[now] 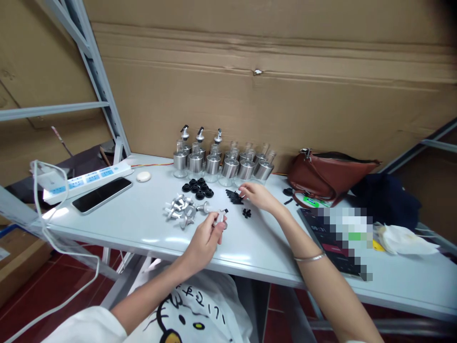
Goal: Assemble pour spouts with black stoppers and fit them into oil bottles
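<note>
My left hand (207,236) is closed around a silver pourer spout (220,218) with a small black piece at its top, above the front part of the table. My right hand (257,195) reaches to the pile of slim black levers (233,196); its thumb and fingertips are pinched at the pile's right end, and whatever lies between them is too small to make out. Beside the left hand lies a heap of silver pourer spouts (180,208). Black ribbed stoppers (198,188) are grouped behind that heap. Small black parts (246,213) sit just below the right hand.
Glass bottles with steel sleeves (213,164) stand in rows at the back, three with pourers. A phone (103,194), power strip (89,180) and white disc (143,176) are left. A brown bag (332,174), tablet (328,238) and white tissue (403,239) are right.
</note>
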Demonstrator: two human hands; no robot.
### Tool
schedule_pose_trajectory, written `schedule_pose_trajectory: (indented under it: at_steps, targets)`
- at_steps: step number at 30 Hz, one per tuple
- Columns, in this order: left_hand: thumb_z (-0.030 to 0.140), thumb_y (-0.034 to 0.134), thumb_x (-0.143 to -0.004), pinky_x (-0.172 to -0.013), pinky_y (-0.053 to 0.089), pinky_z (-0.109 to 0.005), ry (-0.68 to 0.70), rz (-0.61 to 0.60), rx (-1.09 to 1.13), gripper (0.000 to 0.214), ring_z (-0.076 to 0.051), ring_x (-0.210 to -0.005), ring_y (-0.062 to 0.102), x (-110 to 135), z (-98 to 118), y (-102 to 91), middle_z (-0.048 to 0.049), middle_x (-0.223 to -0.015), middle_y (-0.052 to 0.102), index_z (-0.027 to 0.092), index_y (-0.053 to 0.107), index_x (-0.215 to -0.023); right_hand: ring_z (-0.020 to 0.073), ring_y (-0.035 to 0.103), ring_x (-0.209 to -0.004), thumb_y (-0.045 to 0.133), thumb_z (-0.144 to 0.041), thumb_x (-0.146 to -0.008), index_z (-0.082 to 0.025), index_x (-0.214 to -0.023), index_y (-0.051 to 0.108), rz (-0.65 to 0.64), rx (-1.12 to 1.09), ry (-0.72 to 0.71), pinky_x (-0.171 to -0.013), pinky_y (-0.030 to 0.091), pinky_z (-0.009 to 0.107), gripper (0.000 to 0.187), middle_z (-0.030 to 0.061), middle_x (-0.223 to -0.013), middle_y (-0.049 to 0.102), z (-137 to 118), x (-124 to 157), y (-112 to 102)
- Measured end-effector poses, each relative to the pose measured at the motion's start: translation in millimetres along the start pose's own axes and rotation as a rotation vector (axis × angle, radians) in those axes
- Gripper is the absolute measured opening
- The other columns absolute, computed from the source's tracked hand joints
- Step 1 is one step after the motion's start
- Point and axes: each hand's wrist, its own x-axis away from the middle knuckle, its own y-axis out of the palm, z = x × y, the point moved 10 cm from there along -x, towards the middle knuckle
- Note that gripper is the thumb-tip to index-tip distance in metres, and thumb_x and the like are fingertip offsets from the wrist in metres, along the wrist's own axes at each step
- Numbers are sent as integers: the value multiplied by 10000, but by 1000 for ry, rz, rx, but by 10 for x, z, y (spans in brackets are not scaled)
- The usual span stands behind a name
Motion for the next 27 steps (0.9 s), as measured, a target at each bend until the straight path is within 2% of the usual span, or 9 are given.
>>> schedule_pose_trajectory:
  at_steps: [4, 6, 9, 13, 17, 20, 23, 25, 27]
  targets:
    - [552, 246, -923, -480, 314, -211, -21, 10, 58, 427, -78, -470, 384, -2, -3, 6, 52, -626, 412, 175, 444, -957, 156, 587, -684, 396, -321, -897, -168, -747, 578, 51, -27, -143, -666, 398, 247, 281, 43, -740, 666, -323, 111, -150]
    - [574, 239, -914, -460, 302, -207, -35, 21, 87, 444, -72, -449, 370, 1, -2, 0, 57, -625, 402, 178, 436, -943, 137, 556, -638, 378, -379, -906, -168, -692, 546, 4, -148, -240, -636, 396, 238, 344, 24, -680, 630, -588, 209, -110]
    - [579, 229, -914, -456, 293, -207, -51, 34, 90, 432, -83, -438, 365, 7, -21, -9, 76, -562, 368, 189, 413, -921, 116, 529, -634, 334, -358, -934, -169, -697, 527, -88, -248, -417, -646, 396, 228, 360, 5, -664, 588, -1033, 436, 6]
    - [542, 253, -924, -468, 279, -214, -36, 7, 16, 376, -94, -445, 369, 9, -27, 10, 86, -527, 365, 193, 393, -932, 117, 466, -625, 313, -304, -954, -177, -753, 499, -14, -132, -575, -632, 369, 233, 302, 8, -685, 537, -1324, 708, 12]
    - [483, 281, -934, -534, 329, -234, -29, -31, -30, 336, -113, -494, 426, 9, -10, 37, 76, -534, 413, 181, 409, -1006, 122, 423, -592, 303, -277, -960, -185, -690, 448, 92, 34, -660, -625, 338, 250, 320, 1, -633, 492, -1313, 815, -2]
    - [449, 356, -922, -595, 364, -249, -29, -6, -44, 274, -124, -550, 479, 8, -13, 6, 63, -573, 457, 188, 413, -987, 108, 394, -524, 293, -269, -963, -191, -627, 403, 176, 50, -656, -605, 322, 255, 361, -21, -559, 453, -1257, 838, -104]
    - [446, 421, -901, -595, 379, -246, -75, 57, 42, 246, -108, -545, 496, 11, -77, -55, 59, -650, 493, 208, 359, -913, 101, 380, -472, 310, -287, -954, -198, -577, 376, 296, -39, -514, -553, 324, 243, 393, -34, -495, 402, -1107, 861, -368]
    - [446, 457, -886, -583, 384, -239, -91, 76, 107, 263, -87, -537, 502, 12, -100, -66, 45, -751, 522, 216, 330, -888, 109, 456, -516, 372, -311, -937, -193, -616, 458, 345, -112, -382, -552, 356, 236, 352, -14, -543, 490, -949, 895, -525]
    - [431, 473, -883, -605, 390, -238, -74, 75, 120, 260, -77, -571, 520, 9, -76, -60, 32, -820, 528, 216, 328, -882, 129, 541, -620, 451, -324, -907, -184, -738, 565, 364, -163, -315, -607, 412, 242, 246, 26, -700, 612, -821, 948, -608]
